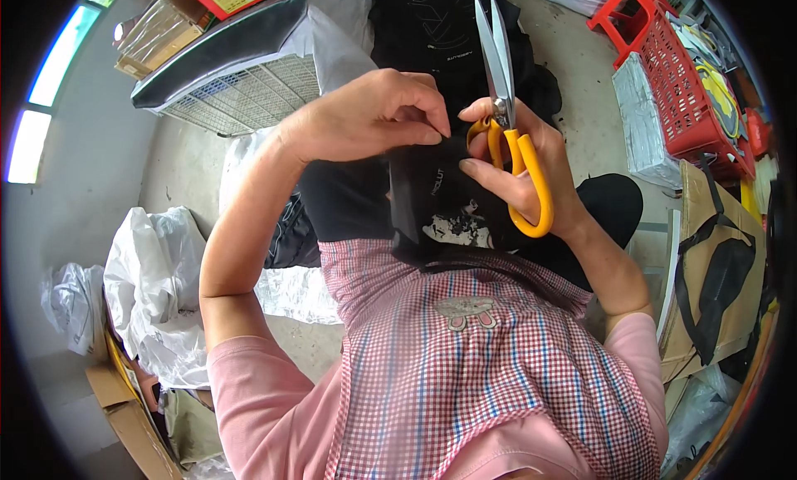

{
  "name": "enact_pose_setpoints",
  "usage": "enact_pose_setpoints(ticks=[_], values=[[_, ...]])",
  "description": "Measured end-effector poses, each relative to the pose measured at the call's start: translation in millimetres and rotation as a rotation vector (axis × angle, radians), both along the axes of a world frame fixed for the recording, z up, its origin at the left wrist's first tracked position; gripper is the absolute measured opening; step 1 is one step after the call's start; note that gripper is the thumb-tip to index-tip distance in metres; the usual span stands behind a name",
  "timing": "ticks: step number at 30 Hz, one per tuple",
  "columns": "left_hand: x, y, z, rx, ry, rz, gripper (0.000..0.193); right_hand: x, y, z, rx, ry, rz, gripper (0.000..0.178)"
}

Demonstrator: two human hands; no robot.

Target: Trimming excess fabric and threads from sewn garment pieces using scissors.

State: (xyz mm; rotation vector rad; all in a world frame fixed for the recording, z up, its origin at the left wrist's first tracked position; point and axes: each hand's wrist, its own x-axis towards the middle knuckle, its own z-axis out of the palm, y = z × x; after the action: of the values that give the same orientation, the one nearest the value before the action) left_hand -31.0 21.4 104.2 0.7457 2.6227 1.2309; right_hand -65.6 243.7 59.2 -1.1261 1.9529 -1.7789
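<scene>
Pinching a black printed garment point(432, 193) held up over the lap with the left hand point(365, 115), right hand point(531, 173) gripping yellow-handled scissors point(508, 106), blades nearly closed and pointing up, trimming seemingly underway, no cut visible yet.

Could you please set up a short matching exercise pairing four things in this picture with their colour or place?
Things:
1. scissors
2. black garment
3. basket
4. left hand

Descriptions:
A. red, at the upper right
B. pinching the dark cloth with its fingers
C. yellow handles, in the right hand
D. has a white print, held over the lap

Pairs: 1-C, 2-D, 3-A, 4-B
</scene>
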Motion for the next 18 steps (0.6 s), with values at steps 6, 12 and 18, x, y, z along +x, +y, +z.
enact_pose_setpoints(ticks=[6, 12, 18], values=[[36, 24, 0, -0.148, 0.038, 0.141, 0.010, 5, 6, -2, 0.072, 0.031, 0.027, 0.044], [40, 9, -12, 0.021, -0.097, 0.148, 0.019, 1, 25, 0, 0.224, 0.207, 0.075, 0.050], [50, 8, -19, 0.239, -0.183, 0.224, 0.017, 1, 40, 5, 0.348, 0.351, 0.119, 0.058]])
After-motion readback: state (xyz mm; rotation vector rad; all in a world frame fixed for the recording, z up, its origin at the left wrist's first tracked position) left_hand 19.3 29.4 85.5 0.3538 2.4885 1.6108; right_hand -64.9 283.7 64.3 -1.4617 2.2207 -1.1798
